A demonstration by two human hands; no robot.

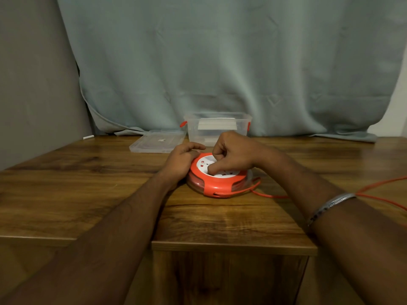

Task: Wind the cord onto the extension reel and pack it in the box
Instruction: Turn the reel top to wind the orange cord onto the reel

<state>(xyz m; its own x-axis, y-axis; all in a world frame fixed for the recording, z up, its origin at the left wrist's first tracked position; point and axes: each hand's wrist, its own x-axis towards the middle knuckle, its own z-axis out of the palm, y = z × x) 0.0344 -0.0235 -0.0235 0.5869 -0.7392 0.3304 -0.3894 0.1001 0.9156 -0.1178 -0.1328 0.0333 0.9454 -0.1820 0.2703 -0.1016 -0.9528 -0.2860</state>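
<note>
An orange extension reel (217,186) with a white socket face lies flat on the wooden table (88,194). My left hand (181,160) grips its left rim. My right hand (233,154) rests on top with fingers curled and one fingertip pressed down into the white face. The orange cord (271,195) leaves the reel's front right, passes under my right forearm and runs off the right edge in loose strands. A clear plastic box (217,128) with orange latches stands open behind the reel.
The box's clear lid (157,143) lies flat to the left of the box. A grey-green curtain (220,62) hangs behind the table. A small white object (88,137) lies at the table's far left corner. The table's front edge steps forward in the middle.
</note>
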